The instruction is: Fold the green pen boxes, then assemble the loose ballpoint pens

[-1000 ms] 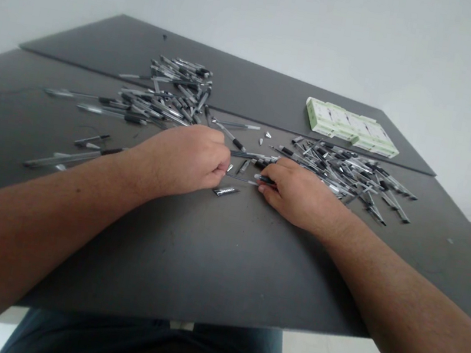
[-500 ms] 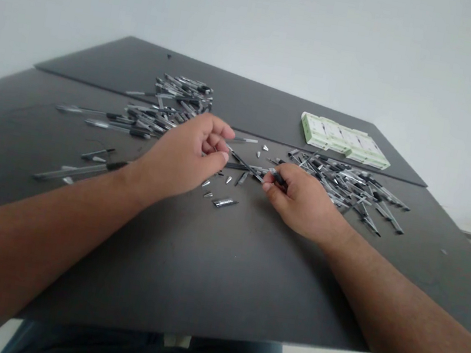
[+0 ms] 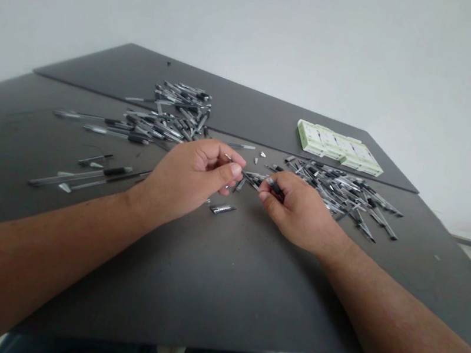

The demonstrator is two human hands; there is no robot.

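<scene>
My left hand [image 3: 193,173] pinches a thin dark pen refill [image 3: 249,177] between thumb and fingertips; its pointed end sticks out up and to the left. The refill slants down toward my right hand [image 3: 301,211]. There my fingers are closed around a pen with a black grip [image 3: 276,188], mostly hidden by the hand. Beneath and between the hands lie loose pen parts, among them a clear piece with a dark edge [image 3: 222,209] and small silver cone tips [image 3: 263,154].
Piles of clear and black pen parts lie at left [image 3: 163,126] and right [image 3: 340,190]. Green and white boxes [image 3: 341,148] stand at the back right of the dark table [image 3: 219,281]. Longer pieces [image 3: 83,176] lie beside my left forearm. A pale wall rises behind.
My left hand has moved slightly right and down, and its thumb and fingers have closed on the refill. My right hand has stayed nearly in place. The view has tilted a little.
</scene>
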